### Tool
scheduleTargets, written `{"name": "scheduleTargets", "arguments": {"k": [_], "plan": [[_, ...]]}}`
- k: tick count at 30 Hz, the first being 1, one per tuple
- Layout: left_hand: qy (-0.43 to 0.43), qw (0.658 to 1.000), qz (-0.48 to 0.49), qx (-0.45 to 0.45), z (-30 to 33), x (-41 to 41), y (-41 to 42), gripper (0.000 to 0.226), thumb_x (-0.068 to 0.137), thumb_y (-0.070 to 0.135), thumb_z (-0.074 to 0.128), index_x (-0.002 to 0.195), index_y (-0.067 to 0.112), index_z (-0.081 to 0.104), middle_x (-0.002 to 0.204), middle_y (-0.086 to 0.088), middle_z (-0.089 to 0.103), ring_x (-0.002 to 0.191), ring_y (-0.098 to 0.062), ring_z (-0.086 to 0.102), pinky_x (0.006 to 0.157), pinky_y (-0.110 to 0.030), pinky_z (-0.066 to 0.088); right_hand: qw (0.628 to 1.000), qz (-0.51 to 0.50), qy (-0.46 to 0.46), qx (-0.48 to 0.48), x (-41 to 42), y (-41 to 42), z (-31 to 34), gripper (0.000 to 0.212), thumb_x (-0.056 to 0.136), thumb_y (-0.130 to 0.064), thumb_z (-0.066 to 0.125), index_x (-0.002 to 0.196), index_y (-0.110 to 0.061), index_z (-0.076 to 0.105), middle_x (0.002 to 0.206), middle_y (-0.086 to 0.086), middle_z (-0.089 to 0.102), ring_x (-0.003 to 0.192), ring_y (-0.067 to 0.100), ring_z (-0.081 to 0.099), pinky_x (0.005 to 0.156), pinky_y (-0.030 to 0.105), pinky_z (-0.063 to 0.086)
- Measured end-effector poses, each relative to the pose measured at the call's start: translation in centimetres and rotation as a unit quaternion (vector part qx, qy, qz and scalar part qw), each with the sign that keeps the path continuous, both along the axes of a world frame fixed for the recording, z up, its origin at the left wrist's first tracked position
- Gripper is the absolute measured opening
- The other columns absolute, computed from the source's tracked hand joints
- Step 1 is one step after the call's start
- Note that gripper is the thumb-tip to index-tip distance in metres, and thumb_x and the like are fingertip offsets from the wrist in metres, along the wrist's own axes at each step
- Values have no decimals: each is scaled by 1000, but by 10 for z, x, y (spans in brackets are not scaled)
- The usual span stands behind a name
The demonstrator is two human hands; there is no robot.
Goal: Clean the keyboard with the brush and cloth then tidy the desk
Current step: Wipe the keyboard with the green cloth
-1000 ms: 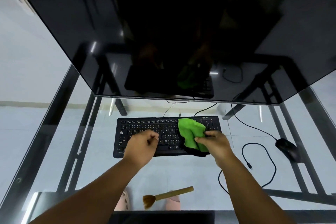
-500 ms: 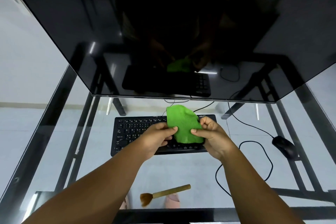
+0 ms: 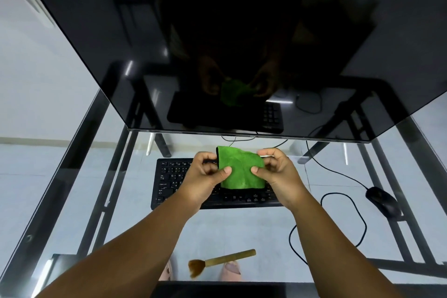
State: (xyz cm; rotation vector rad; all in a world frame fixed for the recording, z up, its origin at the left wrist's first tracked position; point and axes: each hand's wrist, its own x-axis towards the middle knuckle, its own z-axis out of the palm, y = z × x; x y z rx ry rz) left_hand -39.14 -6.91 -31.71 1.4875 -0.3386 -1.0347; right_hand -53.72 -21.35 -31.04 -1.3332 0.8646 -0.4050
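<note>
A green cloth with a black edge hangs above the black keyboard, held between both hands. My left hand pinches its left side and my right hand pinches its right side. The cloth and hands hide the middle of the keyboard. A brush with a wooden handle and brown bristles lies on the glass desk near its front edge, bristles to the left.
A large dark monitor leans over the back of the desk. A black mouse sits at the right, its cable looping across the glass. Black frame bars run under the glass on both sides. Feet show below near the brush.
My right hand lifted the cloth off the keyboard's right part. My left hand left the keys and took hold of the cloth's left side; both now hold it up, spread.
</note>
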Motion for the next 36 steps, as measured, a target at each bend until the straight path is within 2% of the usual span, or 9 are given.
{"name": "scheduleTargets", "arguments": {"k": [4,7,10,14,22,26,29,32,36], "plan": [[-81,991,-100,24,-4,7,7,67,79,2,75,133,31,45,92,-25,65,86,-26,67,82,-32,56,973,99,142,-151,2,-1,-1,31,82,-11,75,104,-30,68,94,-5,70,89,12,67,82,25,54],[-152,968,-142,138,-6,9,4,42,80,13,77,117,19,58,92,-13,66,86,-25,65,81,-36,56,934,150,217,-240,3,0,2,8,85,-23,72,91,-24,68,87,-8,60,81,9,58,66,13,40],[-215,934,-177,225,-6,13,1,16,88,28,68,93,13,64,81,-6,64,71,-16,59,66,-31,50,916,194,257,-240,1,0,-4,23,91,-37,64,86,-14,61,89,-1,51,79,13,52,64,20,36],[-317,877,-225,281,-12,21,2,32,89,41,64,66,22,52,64,4,52,59,-12,50,53,-25,35,926,193,278,-166,4,2,-19,36,93,-43,59,81,-9,53,71,2,50,65,15,47,60,30,37],[-439,842,-132,284,-35,17,10,37,83,54,64,99,21,63,87,2,60,89,-20,58,75,-33,49,924,88,293,-231,19,10,-34,26,83,-36,74,93,-15,62,74,-3,60,68,12,56,62,23,44],[-526,805,-102,256,-44,19,18,43,90,47,56,126,24,55,121,1,56,114,-23,50,93,-38,40,857,151,239,-430,19,9,-39,44,84,-28,67,127,-26,54,115,-5,58,106,16,53,93,37,46],[-542,797,-106,243,-50,25,31,45,97,35,41,140,22,43,147,1,43,136,-22,38,109,-41,30,825,286,186,-450,22,15,-33,59,90,-44,54,145,-47,30,148,-14,39,133,15,38,110,43,32],[-535,792,-115,270,-53,35,53,56,95,36,23,149,23,29,158,5,24,147,-15,15,118,-38,14,751,399,232,-472,26,24,-38,76,85,-70,45,145,-59,0,161,-18,8,146,15,15,114,45,16],[-515,794,-103,305,-55,48,78,58,96,36,20,153,23,20,161,6,14,149,-13,7,119,-36,7,709,379,267,-531,25,28,-51,79,88,-63,48,146,-57,-6,162,-17,5,137,19,27,107,44,27]]}}
